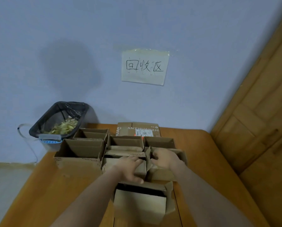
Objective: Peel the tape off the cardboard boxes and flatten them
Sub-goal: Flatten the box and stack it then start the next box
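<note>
Both forearms are reaching forward over the orange-brown wooden tabletop (pixel 55 185). The left hand (pixel 130 167) is gripping the small brown cardboard box (pixel 140 169) mid-tabletop, thumb on its near side; the right hand (pixel 165 158) is curling around a neighbouring open brown cardboard box (pixel 168 173).

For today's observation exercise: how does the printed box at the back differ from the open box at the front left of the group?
The printed box has red lettering and a white label; the front-left box is plain brown. The printed box has its flaps shut; the front-left box stands open, its inside showing. The printed box sits by the wall, partly hidden; the front-left box is nearer. Both are cardboard, on the wooden table.
</note>
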{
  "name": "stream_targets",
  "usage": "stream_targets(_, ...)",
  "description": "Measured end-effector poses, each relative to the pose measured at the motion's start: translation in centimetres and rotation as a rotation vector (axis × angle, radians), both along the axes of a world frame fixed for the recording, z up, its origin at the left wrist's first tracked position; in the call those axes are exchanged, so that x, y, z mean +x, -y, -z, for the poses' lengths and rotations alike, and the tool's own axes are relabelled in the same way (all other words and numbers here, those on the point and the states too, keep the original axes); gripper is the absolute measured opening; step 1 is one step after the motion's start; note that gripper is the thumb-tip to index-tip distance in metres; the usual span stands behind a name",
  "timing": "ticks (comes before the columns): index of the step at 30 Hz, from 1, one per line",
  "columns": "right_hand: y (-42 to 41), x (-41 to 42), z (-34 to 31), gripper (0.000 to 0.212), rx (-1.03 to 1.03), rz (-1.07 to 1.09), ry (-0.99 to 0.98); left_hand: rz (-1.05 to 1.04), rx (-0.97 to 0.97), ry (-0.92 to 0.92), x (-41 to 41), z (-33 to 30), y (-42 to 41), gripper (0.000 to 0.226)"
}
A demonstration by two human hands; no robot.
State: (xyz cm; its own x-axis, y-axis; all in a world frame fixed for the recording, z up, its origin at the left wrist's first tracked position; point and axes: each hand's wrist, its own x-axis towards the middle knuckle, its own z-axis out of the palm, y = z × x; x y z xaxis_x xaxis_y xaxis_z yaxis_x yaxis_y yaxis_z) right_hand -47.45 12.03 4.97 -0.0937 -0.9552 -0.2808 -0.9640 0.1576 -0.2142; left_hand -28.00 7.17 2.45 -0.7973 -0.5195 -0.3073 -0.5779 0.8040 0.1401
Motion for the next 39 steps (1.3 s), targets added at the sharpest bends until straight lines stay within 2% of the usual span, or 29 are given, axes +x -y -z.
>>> stream_targets(2,-1.9,0.8,1.3,0.026,-0.002,-0.026,-0.03,0.034,0.009,0.033,0.6,1.5,-1.4,0.096)
stream_targets(5,-4.5,2.1,3.6,0.047,-0.045,-0.131,-0.145,0.056,0.02,0.08,0.9,3.6,-3.0,0.105)
stream_targets(9,-7.1,3.4,6.4,0.085,0.188,-0.156,-0.139,0.048,0.035,0.207,1.2,5.9,-4.7,0.12)
stream_targets(11,-8.0,3.9,7.3,0.098,0.267,-0.177,-0.176,0.009,-0.003,0.2,1.4,6.9,-5.9,0.118)
stream_targets(15,-9.2,5.6,8.1,0.111,0.213,-0.252,-0.321,-0.061,-0.071,0.127,2.1,7.9,-7.8,0.11)
stream_targets(24,-13.6,9.2,6.8,0.111,0.045,-0.261,-0.445,-0.038,-0.359,0.039,4.7,6.8,-12.5,0.106)
stream_targets(33,-15.7,12.8,0.1,0.109,-0.157,-0.263,-0.454,-0.129,-0.501,-0.005,9.1,-1.0,-15.5,0.102)
stream_targets(39,-16.0,16.7,-1.1,0.109,-0.185,-0.259,-0.483,-0.18,-0.515,-0.022,13.2,-2.3,-15.8,0.105)
